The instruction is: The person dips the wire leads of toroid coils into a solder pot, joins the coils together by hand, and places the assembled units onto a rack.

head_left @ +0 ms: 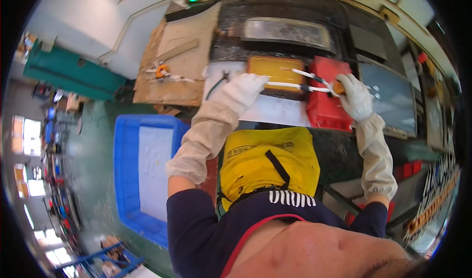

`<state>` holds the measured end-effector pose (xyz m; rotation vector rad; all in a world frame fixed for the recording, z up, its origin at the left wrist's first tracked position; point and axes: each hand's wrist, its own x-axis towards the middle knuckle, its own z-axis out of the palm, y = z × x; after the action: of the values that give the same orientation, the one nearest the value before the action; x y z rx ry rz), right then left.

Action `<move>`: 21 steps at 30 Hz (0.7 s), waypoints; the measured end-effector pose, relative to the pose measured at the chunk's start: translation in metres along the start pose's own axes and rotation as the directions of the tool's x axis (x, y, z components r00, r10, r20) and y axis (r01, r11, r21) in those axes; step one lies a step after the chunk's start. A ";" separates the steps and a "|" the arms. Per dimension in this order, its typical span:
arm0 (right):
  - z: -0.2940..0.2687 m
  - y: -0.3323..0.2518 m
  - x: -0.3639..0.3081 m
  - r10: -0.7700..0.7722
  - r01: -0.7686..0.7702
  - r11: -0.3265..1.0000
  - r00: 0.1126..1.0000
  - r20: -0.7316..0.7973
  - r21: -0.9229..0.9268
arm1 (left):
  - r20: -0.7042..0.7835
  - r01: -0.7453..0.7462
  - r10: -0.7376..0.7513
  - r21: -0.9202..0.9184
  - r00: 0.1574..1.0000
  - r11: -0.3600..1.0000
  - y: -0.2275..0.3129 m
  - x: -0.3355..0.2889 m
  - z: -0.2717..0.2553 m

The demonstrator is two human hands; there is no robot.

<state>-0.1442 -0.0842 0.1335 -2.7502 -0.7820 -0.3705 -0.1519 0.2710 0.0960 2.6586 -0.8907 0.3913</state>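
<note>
My left hand [247, 89], in a white glove, is closed on the left end of a thin white cable [285, 85] with a black piece on it. The cable stretches over a yellow tray [276, 64] toward my right hand [356, 97]. That hand, also gloved, is closed round a small orange round part [339, 87] where the white strands meet. A second white strand [303, 73], also with a black piece, points up-left from there. Beneath lies a red box [324, 108]. Dark-handled pliers [216, 87] rest beside my left hand. Finer detail is blurred.
A wooden board [169, 83] at the left carries another orange-and-white piece [162, 71]. Behind stands a dark pan-like unit with a metal plate [287, 32]. A grey panel [388, 96] is at the right. A blue bin [127, 179] stands on the floor, lower left.
</note>
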 end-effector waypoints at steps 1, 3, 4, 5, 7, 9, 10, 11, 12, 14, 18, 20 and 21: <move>-0.001 0.002 -0.003 0.025 -0.026 0.999 1.000 0.002 0.045 | 0.019 -0.087 0.085 0.119 0.996 0.989 0.002 0.004 -0.005; -0.003 0.007 -0.007 0.022 -0.023 0.998 1.000 0.006 0.054 | 0.111 -0.168 0.145 0.248 0.983 0.954 0.011 0.013 -0.015; -0.002 0.008 -0.007 0.007 -0.008 0.999 1.000 0.007 0.052 | 0.111 -0.139 0.112 0.272 0.987 0.952 0.012 0.012 -0.016; -0.002 0.006 -0.005 -0.021 0.020 0.998 1.000 0.008 0.063 | 0.094 -0.182 0.161 0.293 0.983 0.939 0.013 0.011 -0.014; -0.001 0.004 -0.004 -0.023 0.023 1.000 1.000 -0.018 0.008 | 0.074 -0.212 0.199 0.319 0.977 0.924 0.011 0.006 -0.014; 0.001 0.004 -0.003 -0.031 0.032 0.999 0.999 -0.012 0.015 | 0.063 -0.136 0.124 0.237 0.990 0.962 0.008 0.002 -0.012; 0.002 0.004 -0.003 -0.017 0.017 1.000 1.000 -0.004 0.015 | 0.061 -0.128 0.117 0.241 0.991 0.962 0.004 0.001 -0.015; 0.002 0.005 -0.003 -0.001 0.000 1.000 1.000 0.003 0.015 | 0.080 -0.019 0.010 0.118 0.997 0.993 -0.001 0.001 -0.019; 0.004 0.005 -0.003 -0.004 0.004 1.000 1.000 -0.014 0.017 | 0.111 0.094 -0.093 -0.005 0.989 0.996 -0.008 0.000 -0.023; 0.002 0.006 -0.003 0.004 -0.004 1.000 1.000 -0.011 0.026 | 0.151 0.208 -0.193 -0.089 0.970 0.974 -0.045 -0.002 -0.027; 0.002 0.004 -0.001 0.010 -0.010 0.999 1.000 -0.001 0.046 | -0.045 0.593 -0.602 -0.125 0.798 0.796 -0.145 -0.037 -0.033; 0.001 0.003 -0.001 0.031 -0.032 0.998 0.999 0.020 0.054 | -0.153 0.706 -0.721 -0.147 0.676 0.693 -0.201 -0.067 -0.037; 0.002 0.003 0.000 0.025 -0.026 0.998 1.000 0.017 0.057 | -0.112 0.795 -0.806 -0.132 0.582 0.592 -0.226 -0.078 -0.044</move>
<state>-0.1427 -0.0860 0.1310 -2.7110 -0.7485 -0.3161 -0.0792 0.5005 0.0634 2.5755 0.4058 0.3142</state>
